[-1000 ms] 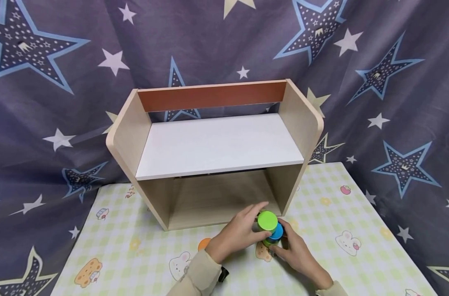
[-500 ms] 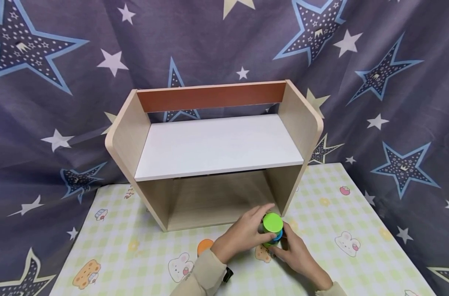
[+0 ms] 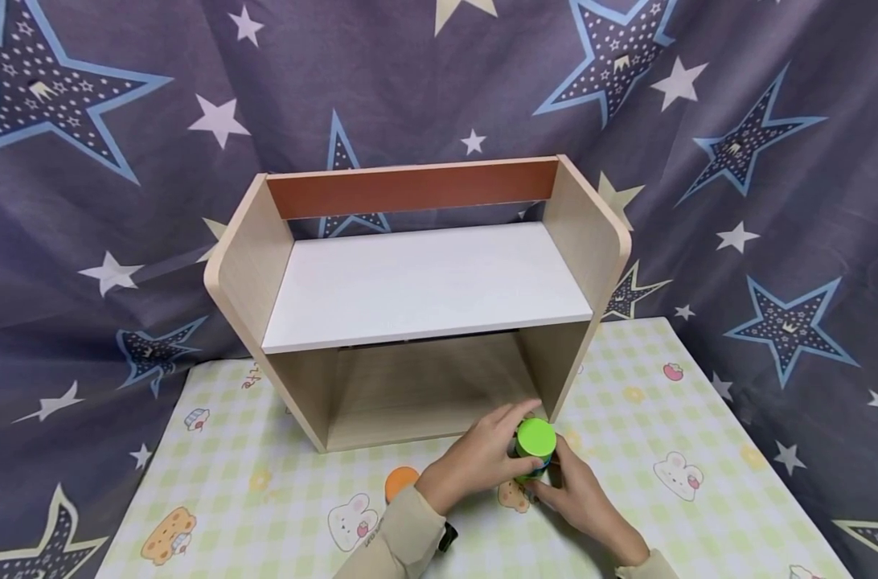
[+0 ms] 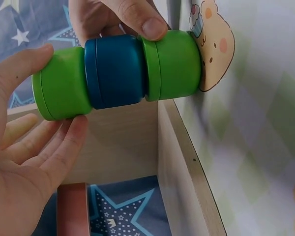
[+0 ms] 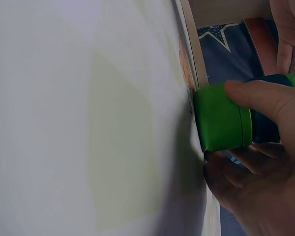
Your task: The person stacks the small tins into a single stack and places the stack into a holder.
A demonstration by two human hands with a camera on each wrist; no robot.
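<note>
While the stack (image 3: 535, 452) of three round tubs stood on the counter (image 3: 649, 434) just in front of the shelf (image 3: 417, 297), near its right wall, it was held from both sides. The left hand (image 3: 475, 458) was curled round the top green tub (image 4: 64, 83), thumb above and fingers (image 4: 64, 147) below as seen from the left wrist. The right hand (image 3: 580, 498) was curled round the bottom green tub (image 5: 221, 117), with the thumb (image 5: 258, 98) laid over the seam and the fingers (image 5: 226, 182) cupped beneath.

The step in hand was judged to be the squaring of the stack: the three tubs were seen nearly in line, the base touching the counter. For a next move, a steady grip at the lowest tub would be called for, since nothing but the hands was seen to bind the stack, and a slip at the blue middle tub (image 4: 119, 71) could be expected if it were tilted.

The tubs were seen as short, smooth plastic cylinders with rounded edges, green, blue and green, alike in width. An orange disc (image 3: 401, 482) was seen lying on the counter left of the hands, well apart from the stack.
</note>
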